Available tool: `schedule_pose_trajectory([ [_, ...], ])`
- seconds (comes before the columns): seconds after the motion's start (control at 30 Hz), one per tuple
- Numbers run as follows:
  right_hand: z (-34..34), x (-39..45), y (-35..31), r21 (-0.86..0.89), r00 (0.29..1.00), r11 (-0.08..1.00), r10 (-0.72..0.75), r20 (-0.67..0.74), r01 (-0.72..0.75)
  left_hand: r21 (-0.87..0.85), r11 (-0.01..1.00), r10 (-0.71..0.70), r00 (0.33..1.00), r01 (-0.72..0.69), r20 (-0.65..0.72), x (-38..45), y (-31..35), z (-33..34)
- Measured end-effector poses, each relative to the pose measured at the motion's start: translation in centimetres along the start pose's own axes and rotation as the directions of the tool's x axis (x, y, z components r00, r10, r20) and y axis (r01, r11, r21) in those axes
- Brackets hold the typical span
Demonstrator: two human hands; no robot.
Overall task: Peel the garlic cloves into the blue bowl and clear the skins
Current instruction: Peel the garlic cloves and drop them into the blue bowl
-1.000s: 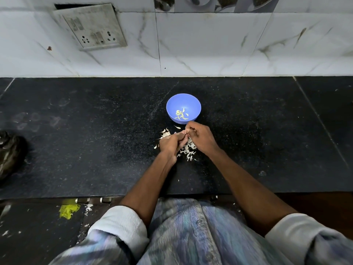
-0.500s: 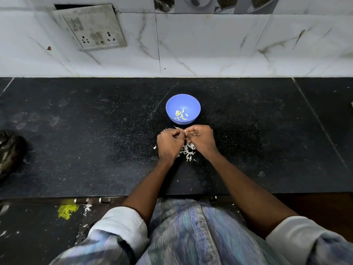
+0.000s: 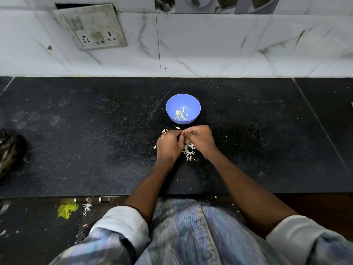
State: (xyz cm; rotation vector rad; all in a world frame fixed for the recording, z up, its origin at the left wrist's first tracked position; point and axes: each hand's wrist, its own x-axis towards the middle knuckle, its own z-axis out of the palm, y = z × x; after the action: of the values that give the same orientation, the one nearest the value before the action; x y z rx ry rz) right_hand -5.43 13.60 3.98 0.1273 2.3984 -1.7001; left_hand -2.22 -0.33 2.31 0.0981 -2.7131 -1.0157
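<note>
A blue bowl (image 3: 183,109) stands on the black counter (image 3: 95,140) and holds several pale peeled garlic cloves (image 3: 180,115). Just in front of it my left hand (image 3: 169,145) and my right hand (image 3: 200,139) meet, fingers curled. Their fingertips pinch a small garlic clove (image 3: 183,132), of which only a pale tip shows. White garlic skins (image 3: 189,153) lie scattered on the counter under and between my hands, and a few more skins (image 3: 164,130) sit left of my fingertips.
A dark crumpled bag (image 3: 9,152) lies at the counter's left edge. A switch and socket plate (image 3: 91,25) is set in the marble wall tiles behind. Yellow scrap (image 3: 66,210) and white bits lie on the floor below the counter edge.
Both hands have stayed in front of the bowl, working the clove; the left hand's fingers curled tighter and rose slightly toward the right hand's fingertips.
</note>
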Motion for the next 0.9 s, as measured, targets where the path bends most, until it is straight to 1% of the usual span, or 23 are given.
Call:
schedule_pose_trajectory([
  [0.07, -0.06, -0.14, 0.09, 0.024, 1.000, 1.000, 0.019, 0.007, -0.019, 0.025, 0.999, 0.019, 1.000, -0.020, 0.016, -0.02, -0.12, 0.10],
  [0.2, -0.09, -0.20, 0.34, 0.072, 0.998, 0.996, 0.054, 0.031, -0.057, 0.013, 0.999, 0.040, 0.999, -0.040, 0.009, 0.00, -0.28, 0.05],
  [0.5, -0.27, -0.60, 0.10, 0.236, 0.989, 0.962, 0.119, 0.092, -0.138, -0.031, 1.000, 0.003, 1.000, -0.004, -0.017, -0.22, -0.32, 0.06],
  [0.63, -0.22, -0.28, 0.38, 0.274, 0.985, 0.948, 0.144, 0.095, -0.165, -0.148, 0.985, -0.087, 0.996, 0.084, -0.015, -0.25, -0.29, 0.20],
  [0.77, -0.44, -0.24, 0.06, 0.317, 0.980, 0.928, 0.173, 0.098, -0.196, -0.360, 0.909, -0.206, 0.977, 0.210, 0.051, -0.11, -0.57, 0.60],
  [0.83, -0.57, -0.23, 0.09, 0.336, 0.979, 0.919, 0.181, 0.098, -0.204, -0.406, 0.889, -0.206, 0.977, 0.211, 0.056, 0.02, -0.81, 0.63],
  [0.9, -0.66, -0.22, 0.21, 0.348, 0.978, 0.915, 0.178, 0.105, -0.204, -0.406, 0.895, -0.177, 0.982, 0.185, 0.059, 0.03, -0.89, 0.50],
])
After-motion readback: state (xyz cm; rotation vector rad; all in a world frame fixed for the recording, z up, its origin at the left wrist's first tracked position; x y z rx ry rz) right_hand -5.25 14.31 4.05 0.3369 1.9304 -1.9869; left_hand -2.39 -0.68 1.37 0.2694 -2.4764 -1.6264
